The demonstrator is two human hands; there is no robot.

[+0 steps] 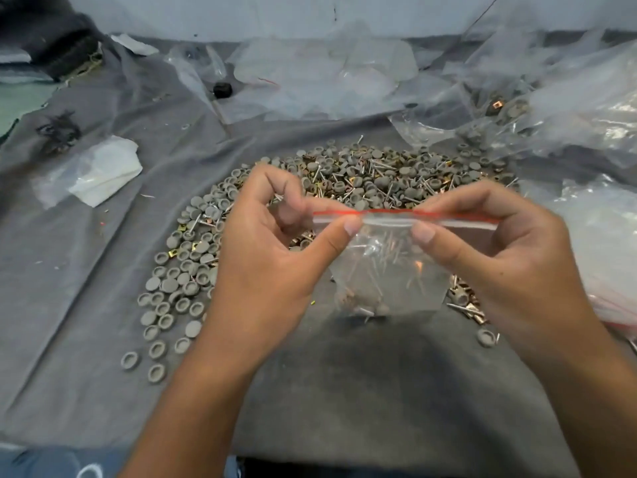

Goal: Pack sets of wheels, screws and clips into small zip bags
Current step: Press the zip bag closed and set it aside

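A small clear zip bag (389, 270) with a red strip along its top hangs between both hands above the grey cloth. Screws, grey wheels and a few brassy clips lie inside it. My left hand (272, 257) pinches the zip strip near its left end between thumb and fingers. My right hand (510, 263) pinches the same strip right of the middle. Behind and around the bag spreads a big pile of grey wheels, screws and brassy clips (362, 177). Loose wheels (165, 298) trail off to the left.
A grey cloth (86, 270) covers the work surface. Crumpled clear plastic bags (327, 74) lie at the back and right. A stack of zip bags (606, 257) sits at the right edge. A folded white plastic piece (100, 170) lies left. A black cap (222, 89) sits far back.
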